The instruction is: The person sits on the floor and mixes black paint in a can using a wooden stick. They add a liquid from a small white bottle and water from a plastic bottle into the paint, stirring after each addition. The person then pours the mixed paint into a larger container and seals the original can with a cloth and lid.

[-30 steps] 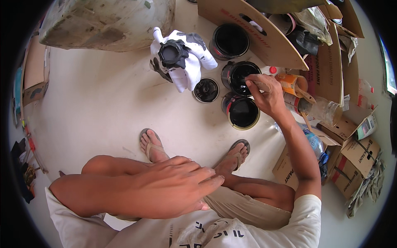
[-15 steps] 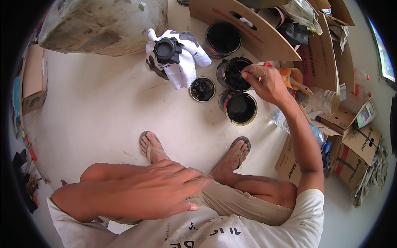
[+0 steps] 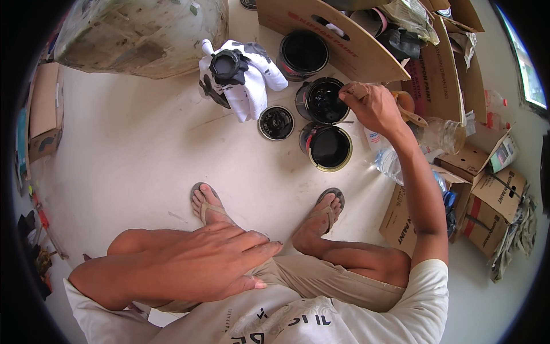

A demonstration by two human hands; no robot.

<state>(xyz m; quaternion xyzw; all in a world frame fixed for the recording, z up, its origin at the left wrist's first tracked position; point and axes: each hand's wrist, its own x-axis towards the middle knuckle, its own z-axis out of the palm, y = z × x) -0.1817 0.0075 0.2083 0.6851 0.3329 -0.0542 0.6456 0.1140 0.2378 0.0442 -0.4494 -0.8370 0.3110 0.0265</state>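
Observation:
My right hand (image 3: 375, 109) reaches out to the middle open paint can (image 3: 325, 105), with thumb and fingers pinched together above its right rim. What they pinch, if anything, is too small to make out. Glossy black paint fills this can. Two more cans of dark paint flank it: one on the far side (image 3: 305, 54) and one on the near side (image 3: 330, 148). To their left a black-smeared round lid (image 3: 276, 123) lies on the floor. My left hand (image 3: 220, 258) rests palm down across my lap, fingers stretched out and holding nothing.
A white bundle (image 3: 250, 94) with black patches and a black top stands left of the cans. Behind it is a large stained translucent container (image 3: 143, 34). Cardboard boxes (image 3: 498, 200), a brush (image 3: 415, 117), a clear jar (image 3: 446, 136) and plastic bottles crowd the right side.
My right hand has shifted slightly right, from over the middle can's paint to its right rim. The view has moved a little; my left hand stays on my lap.

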